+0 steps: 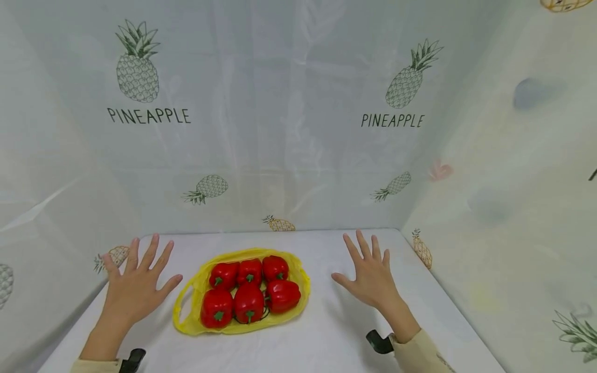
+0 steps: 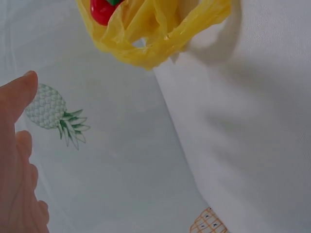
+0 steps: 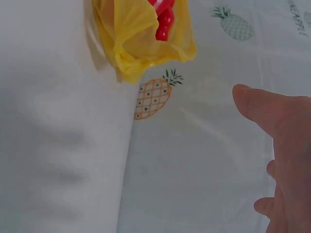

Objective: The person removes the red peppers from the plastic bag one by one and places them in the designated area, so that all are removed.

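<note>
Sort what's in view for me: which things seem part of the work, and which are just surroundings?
Probably part of the work:
six red bell peppers
yellow plastic bag
left hand and right hand, spread and empty

Just surroundings:
white table
pineapple-printed sheet behind

Between left hand (image 1: 135, 292) and right hand (image 1: 374, 280): glossy, smooth, plastic-looking, blocky red peppers (image 1: 249, 300); thin, crinkled yellow plastic bag (image 1: 303, 282). Below: matt, flat white tabletop (image 1: 336, 342). Beyond: creased, faintly shiny, pale-grey pineapple-printed sheet (image 1: 280, 129).
</note>
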The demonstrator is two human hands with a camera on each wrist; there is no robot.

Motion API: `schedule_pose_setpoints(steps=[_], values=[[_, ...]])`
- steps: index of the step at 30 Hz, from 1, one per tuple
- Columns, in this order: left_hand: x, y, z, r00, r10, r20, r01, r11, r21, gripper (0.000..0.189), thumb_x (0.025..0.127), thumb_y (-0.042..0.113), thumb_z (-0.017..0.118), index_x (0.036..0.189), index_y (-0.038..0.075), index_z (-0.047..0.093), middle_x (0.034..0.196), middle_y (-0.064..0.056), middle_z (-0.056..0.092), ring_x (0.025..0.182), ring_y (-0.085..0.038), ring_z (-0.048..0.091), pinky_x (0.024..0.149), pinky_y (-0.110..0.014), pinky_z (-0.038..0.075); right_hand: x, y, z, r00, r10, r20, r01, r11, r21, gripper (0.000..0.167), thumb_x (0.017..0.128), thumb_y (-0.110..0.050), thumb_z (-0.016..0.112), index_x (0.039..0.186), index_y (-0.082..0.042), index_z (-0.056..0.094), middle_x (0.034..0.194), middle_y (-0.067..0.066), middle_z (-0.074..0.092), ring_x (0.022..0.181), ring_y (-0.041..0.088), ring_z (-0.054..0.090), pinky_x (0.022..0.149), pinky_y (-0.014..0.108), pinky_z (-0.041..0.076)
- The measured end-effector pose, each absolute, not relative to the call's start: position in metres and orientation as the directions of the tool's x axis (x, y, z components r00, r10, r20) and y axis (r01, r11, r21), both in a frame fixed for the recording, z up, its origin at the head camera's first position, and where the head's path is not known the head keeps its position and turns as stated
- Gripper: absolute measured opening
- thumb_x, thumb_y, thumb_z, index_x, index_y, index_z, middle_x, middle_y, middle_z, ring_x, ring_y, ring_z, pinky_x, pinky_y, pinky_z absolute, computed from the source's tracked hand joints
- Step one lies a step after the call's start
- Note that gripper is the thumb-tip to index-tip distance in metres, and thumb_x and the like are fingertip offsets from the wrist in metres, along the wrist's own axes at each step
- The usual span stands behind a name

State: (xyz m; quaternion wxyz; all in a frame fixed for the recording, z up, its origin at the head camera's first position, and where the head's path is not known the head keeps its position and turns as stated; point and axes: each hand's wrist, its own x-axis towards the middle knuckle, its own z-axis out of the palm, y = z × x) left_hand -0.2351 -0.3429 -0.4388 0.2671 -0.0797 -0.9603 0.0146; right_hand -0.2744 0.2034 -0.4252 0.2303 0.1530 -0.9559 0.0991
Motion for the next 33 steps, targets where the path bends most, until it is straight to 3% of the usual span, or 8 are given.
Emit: schedule_pose_setpoints(steps=[7, 13, 18, 25, 30, 33], values=[[-0.241, -0.335, -0.44, -0.847, 0.168, 0.505, 0.167, 0.985, -0.048, 0.096, 0.097, 0.063, 0.063, 0.172, 0.026, 0.014, 0.179, -0.013, 0.004, 0.161, -0.046, -0.017, 0.109, -0.078, -0.028, -0.277, 0.188, -0.423, -0.846, -0.259, 0.466, -0.36, 0.922, -0.141, 0.101, 0.089, -0.064, 0.075, 0.169, -0.023, 0.029, 0.175, 0.017, 0.023, 0.156, 0.058, 0.02, 0.113, 0.083, 0.027], [-0.242, -0.329, -0.446, -0.859, 0.17, 0.483, 0.191, 0.982, -0.005, 0.099, 0.098, 0.059, 0.066, 0.172, 0.027, 0.009, 0.178, -0.016, 0.006, 0.16, -0.051, -0.011, 0.109, -0.08, -0.025, -0.277, 0.179, -0.425, -0.838, -0.272, 0.473, -0.39, 0.905, -0.171, 0.101, 0.089, -0.062, 0.077, 0.169, -0.022, 0.029, 0.174, 0.018, 0.025, 0.154, 0.058, 0.025, 0.109, 0.079, 0.039], [-0.244, -0.325, -0.45, -0.858, 0.155, 0.489, 0.212, 0.975, 0.061, 0.099, 0.096, 0.053, 0.07, 0.172, 0.025, 0.013, 0.177, -0.02, 0.01, 0.16, -0.055, -0.002, 0.11, -0.082, -0.019, -0.276, 0.169, -0.421, -0.848, -0.264, 0.459, -0.395, 0.893, -0.217, 0.1, 0.09, -0.06, 0.077, 0.169, -0.022, 0.03, 0.174, 0.017, 0.026, 0.154, 0.055, 0.03, 0.103, 0.079, 0.045], [-0.247, -0.32, -0.456, -0.888, 0.138, 0.439, 0.235, 0.956, 0.175, 0.098, 0.098, 0.051, 0.069, 0.172, 0.022, 0.011, 0.177, -0.022, 0.008, 0.157, -0.058, 0.008, 0.109, -0.09, 0.004, -0.277, 0.153, -0.418, -0.869, -0.27, 0.414, -0.41, 0.863, -0.297, 0.098, 0.091, -0.055, 0.078, 0.169, -0.021, 0.03, 0.173, 0.018, 0.028, 0.148, 0.053, 0.039, 0.099, 0.074, 0.051], [-0.249, -0.318, -0.458, -0.924, 0.126, 0.36, 0.234, 0.933, 0.273, 0.098, 0.101, 0.052, 0.067, 0.172, 0.022, 0.007, 0.177, -0.02, 0.001, 0.155, -0.06, 0.013, 0.101, -0.09, 0.023, -0.276, 0.143, -0.419, -0.875, -0.29, 0.388, -0.431, 0.831, -0.351, 0.096, 0.092, -0.053, 0.078, 0.169, -0.022, 0.03, 0.172, 0.018, 0.028, 0.145, 0.051, 0.042, 0.094, 0.069, 0.056], [-0.251, -0.317, -0.46, -0.938, 0.13, 0.322, 0.245, 0.906, 0.346, 0.097, 0.102, 0.051, 0.066, 0.172, 0.024, 0.004, 0.178, -0.019, -0.002, 0.154, -0.06, 0.017, 0.097, -0.089, 0.029, -0.275, 0.138, -0.418, -0.873, -0.304, 0.382, -0.451, 0.8, -0.394, 0.094, 0.092, -0.052, 0.078, 0.168, -0.02, 0.032, 0.172, 0.018, 0.029, 0.144, 0.052, 0.043, 0.09, 0.067, 0.058]])
